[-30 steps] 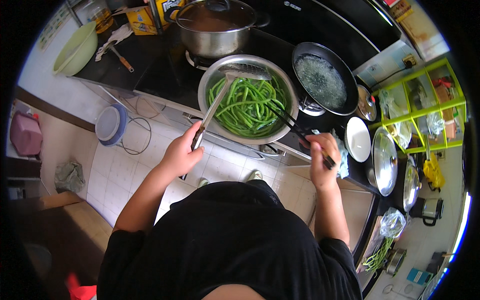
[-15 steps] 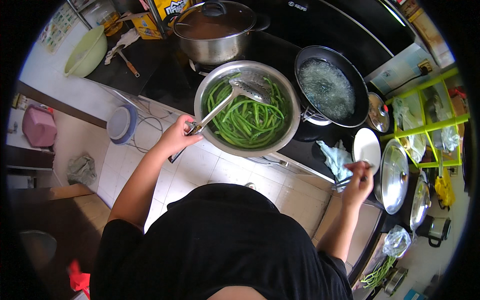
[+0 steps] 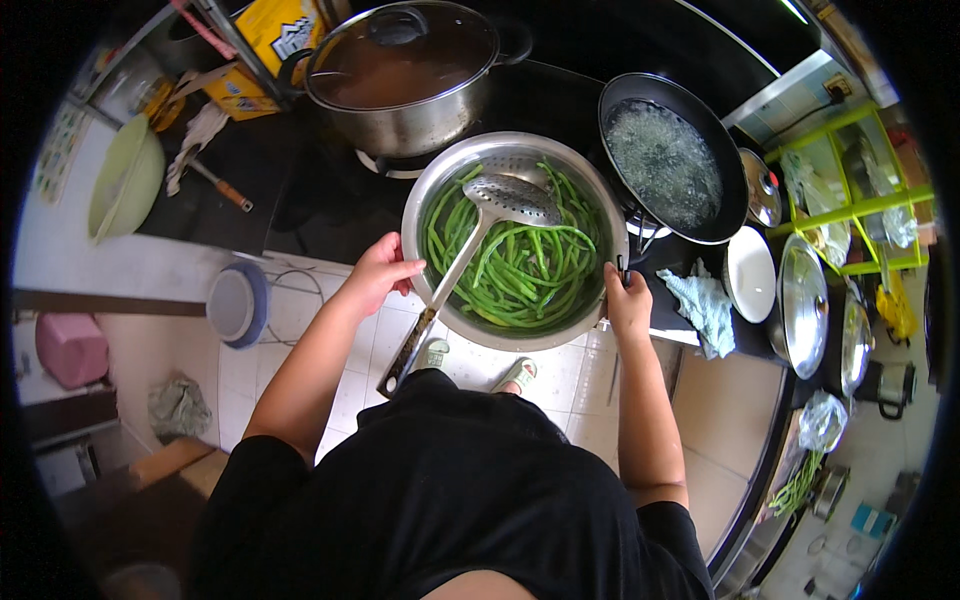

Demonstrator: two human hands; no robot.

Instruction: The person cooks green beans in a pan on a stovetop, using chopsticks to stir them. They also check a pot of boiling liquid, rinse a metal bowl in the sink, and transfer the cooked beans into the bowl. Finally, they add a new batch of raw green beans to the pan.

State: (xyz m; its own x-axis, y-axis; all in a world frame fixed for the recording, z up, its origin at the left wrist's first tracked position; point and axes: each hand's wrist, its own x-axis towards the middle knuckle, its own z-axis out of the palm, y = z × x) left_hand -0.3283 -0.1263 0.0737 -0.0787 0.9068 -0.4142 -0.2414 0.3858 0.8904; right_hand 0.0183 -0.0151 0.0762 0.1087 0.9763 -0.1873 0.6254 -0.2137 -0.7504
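A steel basin (image 3: pixel 418 195) of long green beans (image 3: pixel 515 275) is between my hands in front of the counter's edge. My left hand (image 3: pixel 378 272) grips its left rim, thumb on top and fingers partly hidden underneath. My right hand (image 3: pixel 629 303) holds the right rim; a short dark end, perhaps of chopsticks, sticks up between its fingers. A slotted skimmer (image 3: pixel 510 200) lies on the beans, its long handle crossing the near left rim and pointing toward me. Behind and right of the basin, a black frying pan (image 3: pixel 665 155) holds bubbling clear liquid on the stove.
A lidded steel pot (image 3: pixel 410 115) stands at the back left. On the right are a crumpled cloth (image 3: pixel 703 308), a white bowl (image 3: pixel 750 275), a pot lid (image 3: pixel 803 305) and a green rack (image 3: pixel 850 212). A green basin (image 3: pixel 127 180) stands far left.
My left hand has let go of the skimmer's handle and taken the basin's left rim. My right hand has moved left from near the white bowl onto the right rim.
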